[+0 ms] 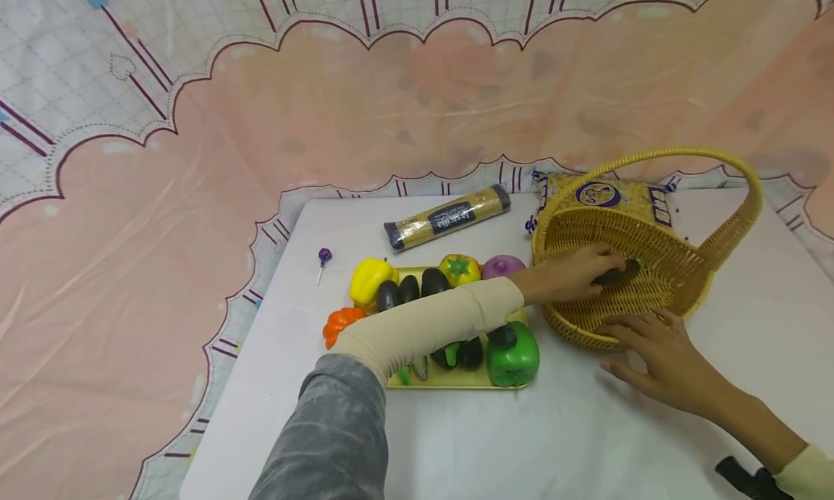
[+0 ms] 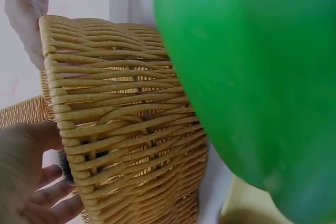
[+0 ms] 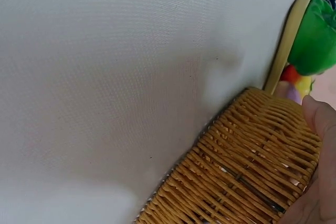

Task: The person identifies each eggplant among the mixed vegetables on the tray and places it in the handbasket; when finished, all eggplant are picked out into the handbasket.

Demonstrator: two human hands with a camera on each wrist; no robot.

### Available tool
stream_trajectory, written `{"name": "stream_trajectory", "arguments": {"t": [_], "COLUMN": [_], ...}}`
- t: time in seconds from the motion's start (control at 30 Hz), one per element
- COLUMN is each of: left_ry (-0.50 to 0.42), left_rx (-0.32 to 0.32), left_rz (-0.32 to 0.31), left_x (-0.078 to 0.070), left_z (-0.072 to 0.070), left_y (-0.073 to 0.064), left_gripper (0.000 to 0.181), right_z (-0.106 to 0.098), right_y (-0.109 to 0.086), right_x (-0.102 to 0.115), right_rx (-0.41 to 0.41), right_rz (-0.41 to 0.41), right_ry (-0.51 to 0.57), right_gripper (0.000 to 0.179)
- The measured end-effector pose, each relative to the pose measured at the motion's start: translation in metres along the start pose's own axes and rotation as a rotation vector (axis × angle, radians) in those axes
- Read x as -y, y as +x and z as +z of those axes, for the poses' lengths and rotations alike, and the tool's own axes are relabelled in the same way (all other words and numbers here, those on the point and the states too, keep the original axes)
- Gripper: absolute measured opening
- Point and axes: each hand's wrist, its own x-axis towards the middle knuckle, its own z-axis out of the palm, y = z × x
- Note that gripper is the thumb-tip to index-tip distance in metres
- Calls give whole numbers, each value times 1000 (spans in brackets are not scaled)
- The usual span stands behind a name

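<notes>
A yellow wicker basket (image 1: pixel 573 326) with a tall handle stands at the right of the table. My left hand (image 1: pixel 580 272) reaches inside it and grips a dark eggplant (image 1: pixel 615 274) with a green tip, low in the basket. In the left wrist view the woven wall hides most of that eggplant (image 2: pixel 65 165). My right hand (image 1: pixel 671 362) holds the basket's near rim, fingers over the edge and thumb outside. Beside the basket, a yellow tray (image 1: pixel 465 386) carries several dark eggplants and a green bell pepper (image 1: pixel 515 359), partly covered by my left sleeve.
A yellow bell pepper (image 1: pixel 371 279), an orange pumpkin-shaped piece (image 1: pixel 341 323), a red-yellow tomato-like piece (image 1: pixel 460 268) and a purple onion (image 1: pixel 503 266) sit around the tray. Behind lie a spaghetti pack (image 1: pixel 449 218), a yellow plastic bag (image 1: pixel 641 203) and a purple lollipop (image 1: pixel 324 255).
</notes>
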Motion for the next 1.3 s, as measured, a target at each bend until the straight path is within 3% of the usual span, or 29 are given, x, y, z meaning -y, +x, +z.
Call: {"name": "stream_trajectory", "arguments": {"t": [0.37,0.67,1.0,1.13,1.3], "left_ry": [-8,23,63,79,59], "left_rx": [40,16,-46,-30,-31], "left_rz": [-61,-46,76,62,-12], "left_x": [-3,-9,-11,-6,16], "left_z": [-8,-19,-26,-22,-18], "left_y": [-17,-42,-93,-114,-148], "left_gripper": [55,53,50,50,47], "right_z": [4,6,0,1,4], "right_y": [4,5,3,1,0], "right_x": [2,3,-4,-4,-2], "right_rx": [5,7,3,-10,-3], "right_rz": [-8,-6,-5,-1,19], "right_ry": [5,21,16,49,75], "right_gripper": [47,49,50,49,48]}}
